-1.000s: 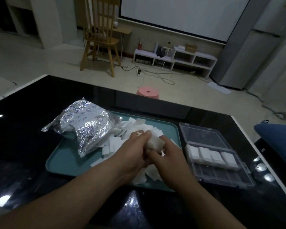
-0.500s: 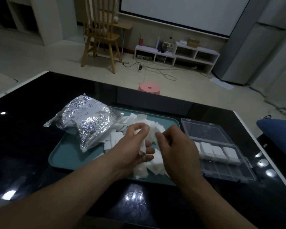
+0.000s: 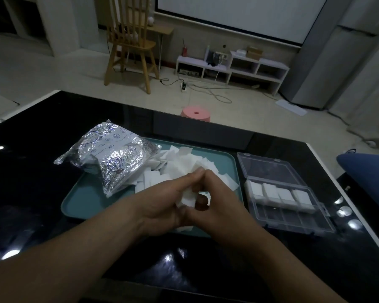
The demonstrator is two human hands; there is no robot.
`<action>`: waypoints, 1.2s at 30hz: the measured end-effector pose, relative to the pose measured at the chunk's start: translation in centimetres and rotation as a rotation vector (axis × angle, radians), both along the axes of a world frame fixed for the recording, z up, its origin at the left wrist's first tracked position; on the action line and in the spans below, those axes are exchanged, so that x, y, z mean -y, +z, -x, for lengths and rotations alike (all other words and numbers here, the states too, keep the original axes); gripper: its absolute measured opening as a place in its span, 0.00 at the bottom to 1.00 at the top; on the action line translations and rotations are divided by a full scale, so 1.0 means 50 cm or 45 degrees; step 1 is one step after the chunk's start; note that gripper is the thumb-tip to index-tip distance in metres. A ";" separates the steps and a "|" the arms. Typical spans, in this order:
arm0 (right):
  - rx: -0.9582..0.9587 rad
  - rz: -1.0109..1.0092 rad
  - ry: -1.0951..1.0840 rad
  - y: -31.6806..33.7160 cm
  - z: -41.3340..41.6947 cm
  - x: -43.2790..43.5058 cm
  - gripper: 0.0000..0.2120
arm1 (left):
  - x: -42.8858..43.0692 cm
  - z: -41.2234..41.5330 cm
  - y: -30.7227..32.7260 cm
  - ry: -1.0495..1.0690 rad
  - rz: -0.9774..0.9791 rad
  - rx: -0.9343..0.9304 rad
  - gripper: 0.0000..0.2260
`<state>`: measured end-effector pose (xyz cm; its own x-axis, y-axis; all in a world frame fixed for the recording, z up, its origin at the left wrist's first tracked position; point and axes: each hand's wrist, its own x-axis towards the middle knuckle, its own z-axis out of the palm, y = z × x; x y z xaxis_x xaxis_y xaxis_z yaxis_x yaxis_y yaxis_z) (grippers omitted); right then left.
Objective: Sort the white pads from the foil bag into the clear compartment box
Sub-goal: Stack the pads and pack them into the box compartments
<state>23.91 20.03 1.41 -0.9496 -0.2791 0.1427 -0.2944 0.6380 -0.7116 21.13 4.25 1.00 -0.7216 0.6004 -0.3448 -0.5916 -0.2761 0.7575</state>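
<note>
White pads (image 3: 187, 196) are pinched in a small stack between the left hand (image 3: 160, 202) and right hand (image 3: 221, 200), fingers curled round them over the tray (image 3: 79, 206), and squaring the edges first should help them drop cleanly into the compartment box (image 3: 293, 219).

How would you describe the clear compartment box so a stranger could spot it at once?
On the black table, look just right of the teal tray. The clear compartment box lies there, lid open flat behind it. It alone is see-through, with one row of cells holding stacked white pads.
</note>
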 end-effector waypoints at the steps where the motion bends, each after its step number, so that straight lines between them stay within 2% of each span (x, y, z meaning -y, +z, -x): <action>1: 0.039 0.050 -0.009 0.002 0.000 -0.003 0.20 | 0.000 -0.001 0.002 0.006 -0.020 0.001 0.14; 4: 0.047 0.051 0.023 0.008 -0.001 -0.010 0.22 | 0.005 0.004 -0.001 0.076 0.008 0.035 0.16; 6: 0.033 -0.023 0.040 0.005 -0.001 -0.004 0.26 | 0.003 0.006 -0.006 0.080 0.038 0.049 0.24; 8: 0.041 -0.043 0.019 -0.007 -0.001 0.006 0.24 | -0.001 0.005 -0.013 0.072 0.042 0.092 0.32; 12: 0.080 0.082 0.028 -0.009 0.004 -0.002 0.21 | -0.005 0.007 -0.015 0.099 -0.058 0.117 0.23; 15: 0.069 0.090 0.052 0.005 0.001 -0.008 0.19 | -0.003 0.008 -0.018 0.154 -0.044 0.103 0.24; 18: 0.050 0.093 0.040 0.007 0.000 -0.009 0.16 | -0.002 0.003 -0.013 0.091 -0.052 0.102 0.23; 21: 0.055 0.091 0.032 0.008 0.010 -0.018 0.17 | -0.003 0.006 -0.012 0.150 -0.062 0.083 0.15; 23: 0.051 0.122 -0.080 0.013 0.021 -0.033 0.13 | -0.005 0.013 -0.014 0.284 -0.047 0.087 0.11; 26: 0.003 0.208 -0.400 0.029 0.039 -0.063 0.07 | 0.000 0.023 -0.014 0.475 0.013 0.117 0.03; 27: -0.031 0.201 -0.490 0.030 0.045 -0.076 0.07 | 0.002 0.028 -0.015 0.508 0.025 0.118 0.04; 32: -0.080 0.035 -0.611 0.021 0.058 -0.117 0.03 | 0.013 0.043 -0.009 0.600 0.101 0.026 0.10; 36: 0.095 -0.395 -0.380 0.000 0.062 -0.129 0.09 | 0.017 0.047 -0.010 0.625 0.123 0.070 0.05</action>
